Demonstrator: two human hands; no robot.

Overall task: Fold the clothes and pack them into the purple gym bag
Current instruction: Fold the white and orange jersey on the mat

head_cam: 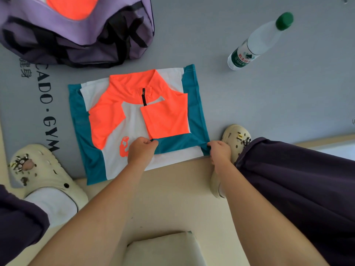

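You're in a gym, grey exercise mat [249, 104] printed "GYM" underfoot, purple gym bag [76, 35] at the mat's far corner, green-capped water bottle [257, 43] lying on the mat, cream floor [172, 198] beside the mat.

The scene is brightly and evenly lit by soft, diffuse light, so shadows are faint: only thin, pale ones lie under the purple gym bag [76, 33] and beside the water bottle [257, 43] on the grey mat [269, 93]. Wide-angle distortion bends the edges, so the bottle leans outward and the forearms balloon toward the bottom edge. The centre is fairly sharp, while the bag at the top left corner looks soft and slightly smeared, and the orange fabric glows almost oversaturated.
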